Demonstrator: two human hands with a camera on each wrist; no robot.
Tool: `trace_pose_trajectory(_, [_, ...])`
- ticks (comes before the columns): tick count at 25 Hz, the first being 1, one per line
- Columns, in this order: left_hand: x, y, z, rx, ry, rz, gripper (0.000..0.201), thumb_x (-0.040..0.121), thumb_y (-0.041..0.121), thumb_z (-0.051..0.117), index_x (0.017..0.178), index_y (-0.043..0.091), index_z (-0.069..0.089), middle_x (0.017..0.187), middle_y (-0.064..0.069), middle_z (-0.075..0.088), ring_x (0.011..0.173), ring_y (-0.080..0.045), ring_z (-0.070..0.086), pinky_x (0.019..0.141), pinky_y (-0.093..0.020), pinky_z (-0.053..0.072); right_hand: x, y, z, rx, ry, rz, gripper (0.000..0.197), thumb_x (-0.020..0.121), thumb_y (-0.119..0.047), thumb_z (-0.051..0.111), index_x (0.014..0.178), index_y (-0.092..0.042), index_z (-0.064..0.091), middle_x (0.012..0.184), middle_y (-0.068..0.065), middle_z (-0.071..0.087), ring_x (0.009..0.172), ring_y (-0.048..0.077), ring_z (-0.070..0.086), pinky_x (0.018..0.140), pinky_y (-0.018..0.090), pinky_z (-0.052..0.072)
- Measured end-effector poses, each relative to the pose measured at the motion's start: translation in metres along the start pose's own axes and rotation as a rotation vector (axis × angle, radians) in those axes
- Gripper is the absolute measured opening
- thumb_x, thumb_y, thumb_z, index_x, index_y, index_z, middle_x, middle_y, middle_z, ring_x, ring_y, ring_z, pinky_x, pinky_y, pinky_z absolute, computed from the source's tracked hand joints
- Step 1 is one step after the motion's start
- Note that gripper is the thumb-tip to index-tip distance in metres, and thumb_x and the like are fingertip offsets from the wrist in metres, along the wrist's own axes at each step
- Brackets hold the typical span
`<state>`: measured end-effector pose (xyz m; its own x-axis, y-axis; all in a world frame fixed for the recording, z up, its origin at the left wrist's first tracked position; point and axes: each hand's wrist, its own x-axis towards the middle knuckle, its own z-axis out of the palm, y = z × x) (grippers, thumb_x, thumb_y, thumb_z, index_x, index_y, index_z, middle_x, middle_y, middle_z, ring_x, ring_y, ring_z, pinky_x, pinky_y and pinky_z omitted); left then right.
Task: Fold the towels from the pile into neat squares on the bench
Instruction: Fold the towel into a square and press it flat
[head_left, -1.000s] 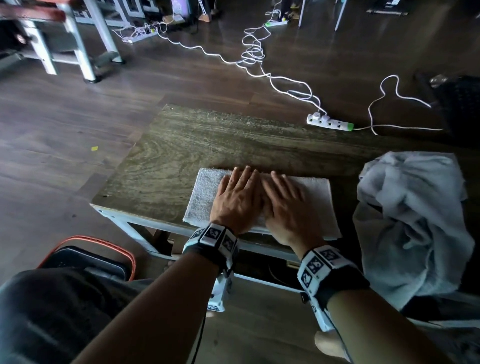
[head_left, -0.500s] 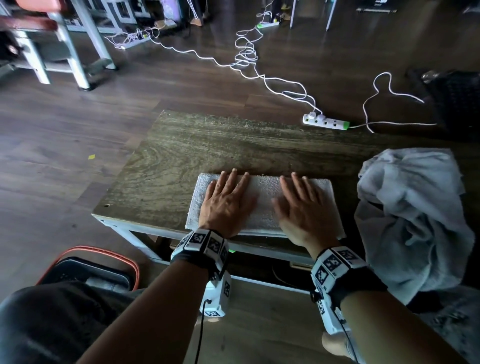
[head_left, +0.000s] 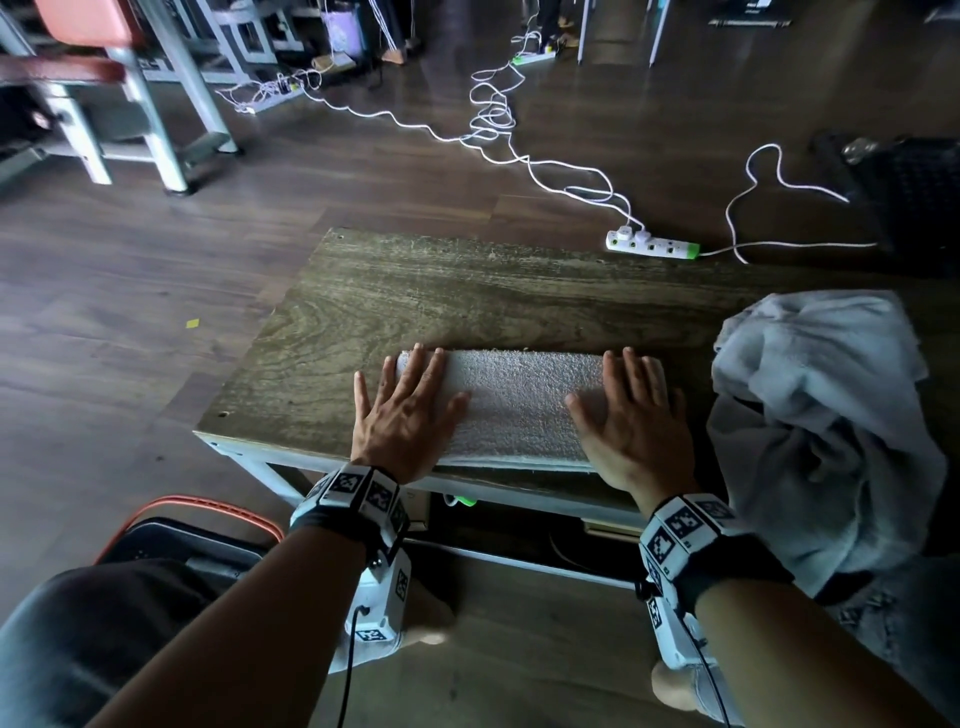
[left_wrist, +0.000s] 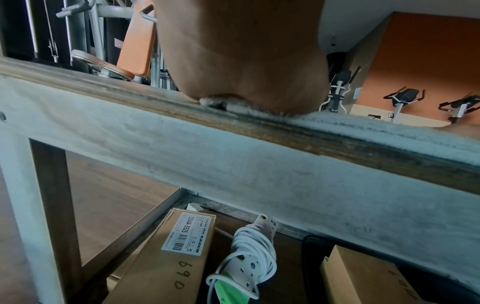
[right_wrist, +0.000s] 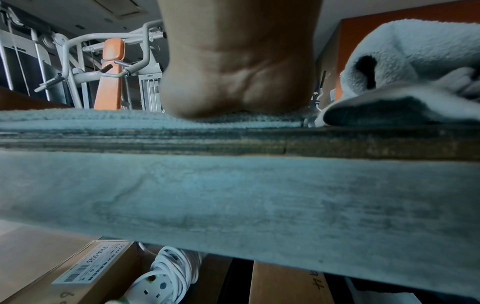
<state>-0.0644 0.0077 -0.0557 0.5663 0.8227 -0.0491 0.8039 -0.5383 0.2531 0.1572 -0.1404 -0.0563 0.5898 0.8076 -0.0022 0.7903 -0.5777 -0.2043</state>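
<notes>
On the weathered wooden bench (head_left: 467, 291) with its pale painted frame, a crumpled heap of grey towels (head_left: 821, 415) lies at the right end. Beside it, along the near edge, lies a folded oblong of pale grey terry towel (head_left: 519, 405). The left hand (head_left: 402, 415) presses its left end, the right hand (head_left: 631, 421) its right end, both flat, fingers straight and slightly spread.
</notes>
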Motion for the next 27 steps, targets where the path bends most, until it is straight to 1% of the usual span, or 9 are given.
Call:
trace_pose_trajectory(4, [0.000,0.001,0.001,-0.017,-0.031,-0.039,0.075,0.087,0.078,0.007,0.152,0.042,-0.004,0.162,0.016,-0.009,0.150,-0.018,-0.012,0.118,-0.054,-0.012,-0.001,0.000,0.001,0.037,0.001,-0.032,0.079,0.091,-0.073,0.013,0.155,-0.027,0.013,0.166,-0.001,0.004,0.153,0.020,-0.003,0.122,0.051,0.005])
trace_pose_trajectory(7, [0.000,0.004,0.000,-0.017,-0.033,-0.054,0.076,0.086,0.079,0.006,0.152,0.042,-0.005,0.162,0.015,-0.009,0.150,-0.018,-0.011,0.118,-0.054,-0.010,-0.006,-0.002,-0.007,0.030,0.105,-0.102,0.061,0.095,-0.059,0.027,0.143,-0.023,0.038,0.159,0.007,0.026,0.147,0.026,0.019,0.120,0.050,0.015])
trace_pose_trajectory(10, [0.003,0.009,-0.003,0.011,-0.050,-0.078,0.078,0.086,0.078,0.008,0.152,0.039,-0.004,0.163,0.011,-0.008,0.150,-0.020,-0.009,0.118,-0.055,-0.010,-0.027,-0.005,-0.011,0.023,0.281,-0.296,0.029,0.094,-0.046,0.037,0.100,-0.022,0.054,0.106,0.001,0.053,0.101,0.020,0.049,0.088,0.040,0.044])
trace_pose_trajectory(14, [-0.003,0.023,-0.011,0.076,-0.100,-0.153,0.089,0.081,0.082,0.010,0.154,0.032,0.001,0.164,0.003,-0.002,0.150,-0.026,-0.004,0.115,-0.059,-0.014,-0.052,-0.007,-0.005,0.032,0.261,-0.327,0.019,0.094,-0.041,0.043,0.090,-0.024,0.050,0.083,-0.004,0.055,0.079,0.017,0.054,0.069,0.031,0.039])
trace_pose_trajectory(17, [-0.021,0.036,-0.024,0.150,-0.053,-0.198,0.098,0.075,0.087,0.022,0.147,0.020,0.029,0.153,-0.009,0.032,0.142,-0.035,0.024,0.113,-0.062,0.001,-0.040,-0.008,-0.011,0.008,0.213,-0.253,0.016,0.094,-0.033,0.041,0.099,-0.021,0.051,0.096,0.001,0.054,0.093,0.022,0.054,0.083,0.035,0.042])
trace_pose_trajectory(20, [-0.042,0.041,-0.031,0.068,-0.043,-0.303,0.081,0.078,0.076,0.045,0.128,0.013,0.045,0.131,-0.015,0.053,0.128,-0.035,0.038,0.107,-0.057,0.016,-0.039,-0.007,-0.012,0.060,0.078,-0.272,0.042,0.091,-0.024,0.050,0.133,-0.021,0.047,0.137,0.003,0.045,0.130,0.026,0.042,0.108,0.042,0.036])
trace_pose_trajectory(23, [-0.053,0.046,-0.034,-0.318,0.007,-0.323,0.051,0.088,0.049,0.051,0.118,0.009,0.042,0.115,-0.016,0.063,0.116,-0.036,0.054,0.103,-0.052,0.028,-0.063,-0.010,-0.012,0.126,0.048,-0.426,0.062,0.083,-0.020,0.060,0.142,-0.023,0.041,0.150,-0.002,0.033,0.142,0.020,0.028,0.117,0.043,0.028])
trace_pose_trajectory(25, [-0.058,0.051,-0.039,-0.626,0.072,-0.168,0.048,0.083,0.037,0.058,0.117,0.008,0.041,0.099,-0.012,0.061,0.096,-0.035,0.062,0.080,-0.037,0.044,-0.075,-0.011,-0.008,0.157,0.006,-0.539,0.072,0.076,-0.029,0.062,0.144,-0.022,0.038,0.151,-0.001,0.032,0.143,0.021,0.027,0.115,0.046,0.029])
trace_pose_trajectory(27, [-0.062,0.060,-0.048,-0.953,0.073,-0.102,0.050,0.072,0.028,0.058,0.118,0.015,0.043,0.089,-0.009,0.057,0.075,-0.027,0.059,0.066,-0.036,0.048,-0.086,-0.011,0.001,0.101,-0.028,-0.548,0.088,0.071,-0.043,0.066,0.148,-0.021,0.031,0.155,0.002,0.026,0.145,0.025,0.022,0.115,0.047,0.028])
